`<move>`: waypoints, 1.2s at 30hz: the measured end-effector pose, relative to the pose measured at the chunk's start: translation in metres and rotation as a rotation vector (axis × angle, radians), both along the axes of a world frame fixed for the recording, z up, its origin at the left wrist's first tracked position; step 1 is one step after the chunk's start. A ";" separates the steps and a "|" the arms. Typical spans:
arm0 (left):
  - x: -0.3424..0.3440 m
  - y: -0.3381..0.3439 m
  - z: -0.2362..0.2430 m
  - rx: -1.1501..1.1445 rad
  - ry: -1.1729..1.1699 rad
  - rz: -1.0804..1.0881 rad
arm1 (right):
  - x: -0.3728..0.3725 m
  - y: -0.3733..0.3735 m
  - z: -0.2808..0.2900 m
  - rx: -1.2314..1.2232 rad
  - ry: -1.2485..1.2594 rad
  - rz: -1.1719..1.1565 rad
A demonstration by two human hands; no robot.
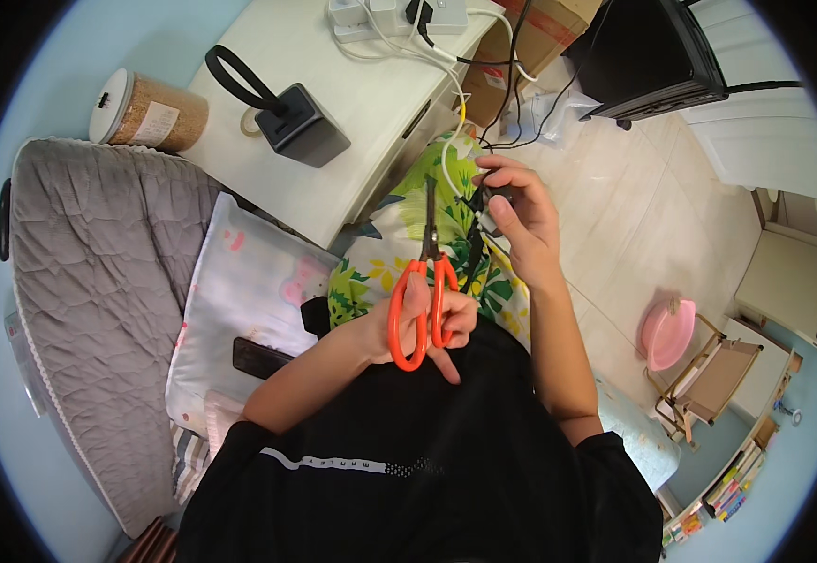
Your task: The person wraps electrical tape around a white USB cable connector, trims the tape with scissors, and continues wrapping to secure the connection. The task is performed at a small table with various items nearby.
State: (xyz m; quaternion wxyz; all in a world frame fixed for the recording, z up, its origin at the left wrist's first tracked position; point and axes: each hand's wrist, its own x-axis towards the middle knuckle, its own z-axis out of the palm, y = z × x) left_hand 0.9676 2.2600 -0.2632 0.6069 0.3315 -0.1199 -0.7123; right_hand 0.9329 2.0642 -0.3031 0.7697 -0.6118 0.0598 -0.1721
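Note:
In my left hand (382,324) is a pair of scissors (431,242) with orange-red handles. My thumb and fingers are at the handle loops, and the dark blades point away from me, nearly closed. To the right of the blades, my right hand (530,225) pinches a small dark piece with cables (491,192). A white cable (447,164) runs from it toward the desk, and dark cord hangs beneath it. My fingers hide much of the piece, so its exact kind cannot be made out. Both hands are above my lap, over green leaf-patterned shorts (357,272).
A white desk (240,38) ahead bears a dark grey box with a strap (301,127) and a power strip (446,17). Left are a grain-filled jar (169,113), a grey quilted pad (99,300) and a phone (258,357). A pink basin (668,333) stands right.

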 end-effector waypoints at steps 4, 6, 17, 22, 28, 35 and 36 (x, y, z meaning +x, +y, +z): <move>-0.014 -0.015 -0.015 -0.210 0.121 -0.045 | -0.006 -0.025 0.027 -0.185 0.037 0.047; -0.019 -0.021 -0.018 -0.233 0.188 -0.067 | -0.008 -0.037 0.039 -0.233 0.038 0.093; -0.019 -0.015 -0.023 -0.310 -0.005 -0.021 | -0.011 -0.061 0.058 -0.483 0.090 0.436; -0.018 -0.015 -0.021 -0.289 -0.027 -0.054 | -0.014 -0.060 0.066 -0.477 0.147 0.417; -0.023 -0.021 -0.018 -0.311 -0.099 -0.109 | -0.014 -0.061 0.074 -0.444 0.226 0.222; -0.028 -0.037 -0.015 -0.309 -0.129 -0.116 | -0.010 -0.057 0.068 -0.186 0.153 0.068; -0.029 -0.037 -0.015 -0.314 -0.128 -0.095 | -0.010 -0.055 0.067 -0.160 0.140 0.054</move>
